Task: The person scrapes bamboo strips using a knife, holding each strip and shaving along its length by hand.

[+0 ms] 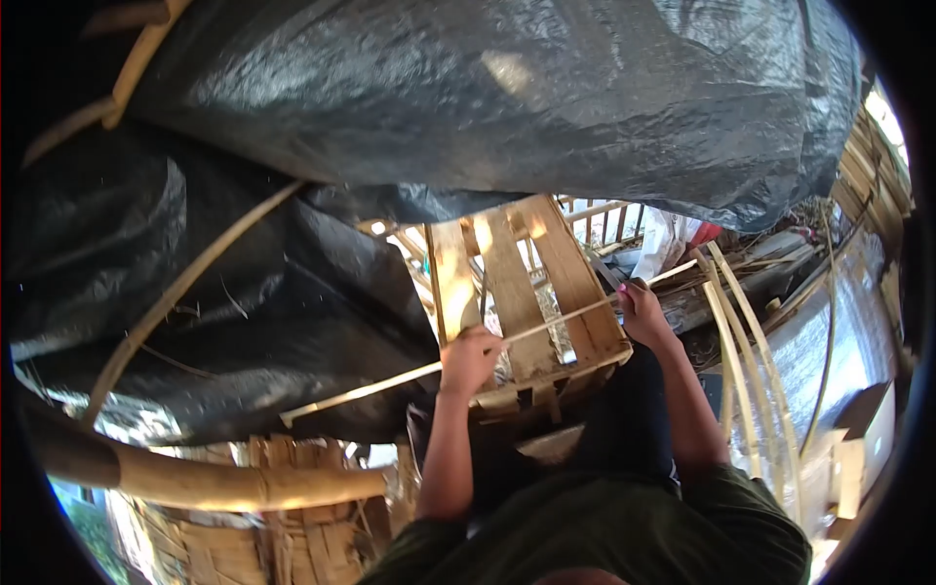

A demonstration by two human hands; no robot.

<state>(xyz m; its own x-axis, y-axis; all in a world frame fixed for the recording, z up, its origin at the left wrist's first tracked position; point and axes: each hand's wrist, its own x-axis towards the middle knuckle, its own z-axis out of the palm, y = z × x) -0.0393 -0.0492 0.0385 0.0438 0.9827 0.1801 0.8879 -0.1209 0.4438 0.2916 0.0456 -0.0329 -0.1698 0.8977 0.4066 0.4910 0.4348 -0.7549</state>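
A long, thin bamboo strip (380, 379) runs slantwise across the view, from lower left to upper right. My left hand (471, 361) is closed around it near the middle. Farther along, my right hand (641, 310) grips the same strip toward its right end. A small pink spot shows at the right fingertips; I cannot make out what it is. Beneath the strip is a slatted wooden crate-like stand (512, 283), its near edge at my lap. The strip passes above its slats.
Black plastic sheeting (507, 97) hangs low ahead and spreads to the left. Several split bamboo strips (746, 361) lean at the right. A thick bamboo pole (253, 487) crosses the lower left. A white bag (661, 244) lies beyond my right hand.
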